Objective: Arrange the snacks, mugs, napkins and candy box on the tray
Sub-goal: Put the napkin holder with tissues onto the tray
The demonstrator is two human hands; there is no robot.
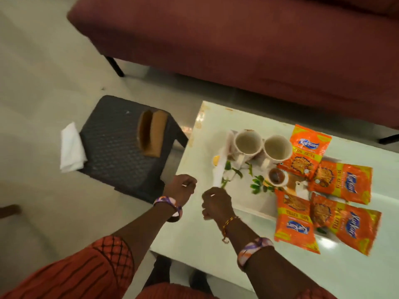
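White tabletop [194, 238] below a maroon sofa [237, 39]; blur smears everything. My right hand [217, 203] curls round the near end of a white napkin [219, 173] on the tray [248, 203], its held end hidden. My left hand [180, 187] hangs curled just beside it; whether it holds anything, I cannot tell. Two mugs [262, 145] and orange snack packets [323, 190] lie beyond.

Four orange-and-yellow snack packets [306, 156], two cream mugs [248, 142] on a white tray [244, 197] printed with green leaves, maroon sofa [237, 39], dark woven-pattern stool [112, 152], white napkin [71, 147], purple-and-white bangles [170, 205]
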